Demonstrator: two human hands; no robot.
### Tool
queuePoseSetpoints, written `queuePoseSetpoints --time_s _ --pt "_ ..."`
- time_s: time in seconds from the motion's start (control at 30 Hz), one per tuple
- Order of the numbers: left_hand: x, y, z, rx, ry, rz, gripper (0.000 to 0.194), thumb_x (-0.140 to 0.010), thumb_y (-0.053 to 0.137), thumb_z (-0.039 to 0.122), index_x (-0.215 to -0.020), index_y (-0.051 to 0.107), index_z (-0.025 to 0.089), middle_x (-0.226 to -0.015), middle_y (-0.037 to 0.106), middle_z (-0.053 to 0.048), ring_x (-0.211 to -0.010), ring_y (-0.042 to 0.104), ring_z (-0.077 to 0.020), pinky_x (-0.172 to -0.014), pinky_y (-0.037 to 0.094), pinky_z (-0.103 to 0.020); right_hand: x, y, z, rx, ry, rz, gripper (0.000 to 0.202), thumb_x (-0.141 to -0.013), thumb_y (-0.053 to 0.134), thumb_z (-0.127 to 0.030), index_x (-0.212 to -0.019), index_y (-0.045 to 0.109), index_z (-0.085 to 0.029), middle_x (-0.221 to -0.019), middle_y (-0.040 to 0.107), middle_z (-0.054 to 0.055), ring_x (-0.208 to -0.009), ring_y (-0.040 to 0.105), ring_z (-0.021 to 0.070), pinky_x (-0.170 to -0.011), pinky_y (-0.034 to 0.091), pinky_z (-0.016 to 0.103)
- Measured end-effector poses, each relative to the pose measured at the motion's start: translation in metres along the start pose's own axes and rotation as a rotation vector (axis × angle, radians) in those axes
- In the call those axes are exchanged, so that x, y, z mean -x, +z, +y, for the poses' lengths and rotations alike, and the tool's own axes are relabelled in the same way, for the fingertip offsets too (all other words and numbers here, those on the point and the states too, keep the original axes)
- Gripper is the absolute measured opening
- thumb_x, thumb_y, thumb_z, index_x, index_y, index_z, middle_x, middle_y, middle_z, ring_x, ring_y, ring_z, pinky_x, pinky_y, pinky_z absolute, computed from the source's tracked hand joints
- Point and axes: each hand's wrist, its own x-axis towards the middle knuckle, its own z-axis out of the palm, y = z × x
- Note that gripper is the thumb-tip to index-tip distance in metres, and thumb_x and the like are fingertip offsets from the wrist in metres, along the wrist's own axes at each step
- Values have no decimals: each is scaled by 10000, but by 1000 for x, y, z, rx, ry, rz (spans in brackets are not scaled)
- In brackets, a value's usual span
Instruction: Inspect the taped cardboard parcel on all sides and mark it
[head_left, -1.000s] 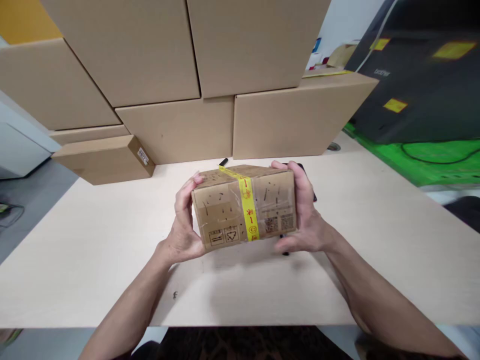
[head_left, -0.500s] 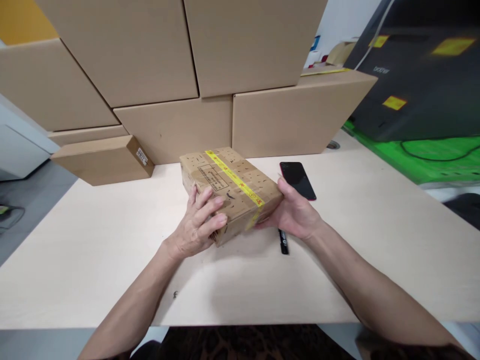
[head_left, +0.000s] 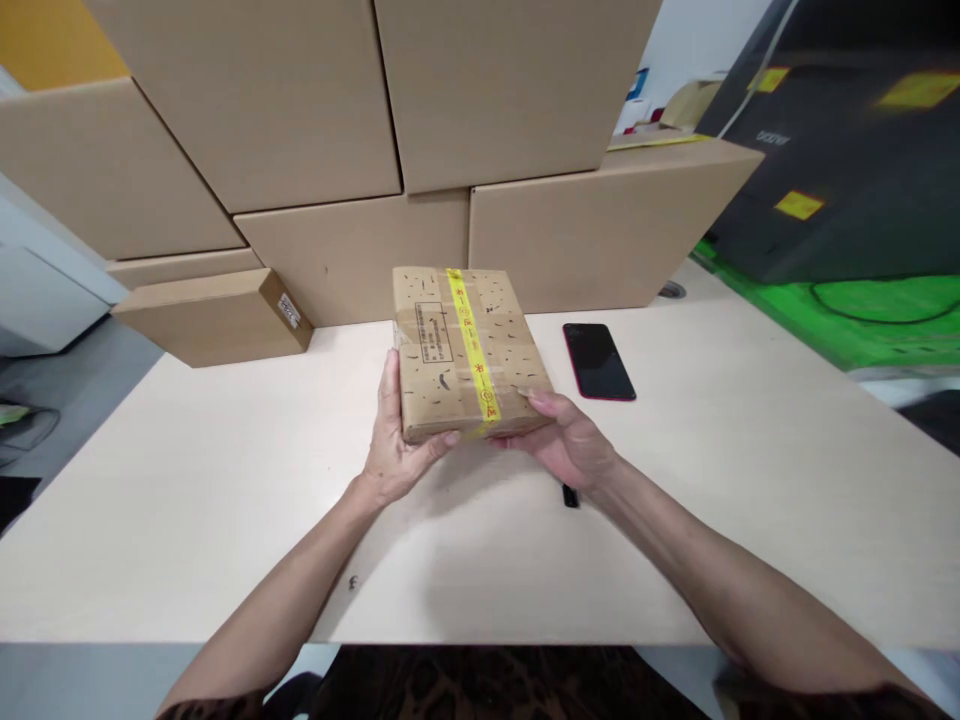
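Observation:
Between my two hands is a small brown cardboard box [head_left: 502,335], raised and tilted above the table. Yellow tape with red print runs down its top, beside a printed black frame and many short dark marks. My left hand [head_left: 397,430] grips the near left corner, its thumb along the front edge and its other fingers mostly hidden behind the side. At the near right corner, my right hand [head_left: 570,440] has its thumb on top and fingers underneath. A black marker [head_left: 571,496] lies on the table, partly covered by my right hand.
A dark phone [head_left: 598,362] lies right of the held box. Large cardboard boxes [head_left: 360,250] are stacked along the back of the table [head_left: 247,520]. A flat cardboard box [head_left: 202,320] stands at the left. A dark machine [head_left: 840,180] rises behind a green surface at the right.
The box has turned so its tape points more straight away from me, and its near edge has risen. My left hand has shifted from fingers on top to the side and corner.

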Motion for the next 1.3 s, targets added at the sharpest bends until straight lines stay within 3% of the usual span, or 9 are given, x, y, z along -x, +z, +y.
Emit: queuePoseSetpoints --time_s 0.1,0.23,0.4,0.57,0.7,0.8,1.0,1.2,1.3 --pt "-1 -4 -4 100 -33 44 1065 -909 832 566 -1762 216 401 -1859 246 -82 -1727 187 -386 -1398 153 -646 0 0 6 -6 41 -40 501 -662 883 -476 -1096 730 -277 -1052 807 81 -936 689 317 -770 546 458" --pt "-7 -10 1 241 -49 17 895 -948 795 552 -1719 357 432 -1861 256 -16 -1736 169 -345 -1423 106 -560 -1 -4 5 6 4 -28 503 -672 871 -437 -1129 713 -297 -1120 793 73 -1006 697 330 -787 556 466" --pt "-16 -13 22 638 -294 -38 1095 -839 702 869 -1740 323 376 -1879 184 -49 -1739 130 -386 -1404 211 -564 -1 -9 0 62 -87 -39 642 -637 908 -380 -1231 673 -313 -1195 780 59 -1046 712 314 -821 577 455" --pt "-24 -21 36 784 -546 -94 1120 -766 872 727 -1698 393 331 -1750 472 -131 -1621 414 -470 -1283 436 -631 -3 -10 5 99 -170 -77 793 -631 913 -340 -1370 625 -347 -1344 777 39 -1269 704 342 -1109 536 538" --pt "-30 -24 42 752 -531 -89 900 -724 933 528 -1518 603 265 -1508 707 -139 -1437 628 -455 -1163 561 -598 -4 -13 9 159 -196 -107 871 -651 933 -350 -1450 585 -366 -1442 743 37 -1334 682 342 -1142 524 544" --pt "-30 -22 44 723 -493 -70 771 -723 919 491 -1407 668 236 -1416 758 -132 -1375 677 -430 -1153 567 -579 -4 -16 6 195 -159 -68 879 -646 956 -382 -1447 593 -362 -1429 748 43 -1346 675 346 -1137 532 537" --pt "-24 -20 37 658 -492 -146 1052 -663 970 498 -1586 516 274 -1571 654 -155 -1500 577 -438 -1175 549 -581 1 -15 -5 119 -118 55 763 -580 985 -399 -1263 655 -323 -1189 807 30 -1165 743 338 -1079 571 543" --pt "-27 -27 43 732 -553 0 826 -710 933 555 -1398 640 203 -1319 793 -158 -1263 746 -420 -1025 639 -543 7 -7 -4 241 -183 -188 969 -641 981 -320 -1503 541 -357 -1465 728 64 -1367 671 372 -1126 551 581" --pt "-28 -26 49 729 -542 46 825 -671 948 528 -1360 645 188 -1264 809 -151 -1226 759 -424 -1007 643 -549 8 -7 -2 249 -195 -220 977 -706 963 -385 -1561 492 -382 -1510 703 68 -1410 648 371 -1145 544 589"
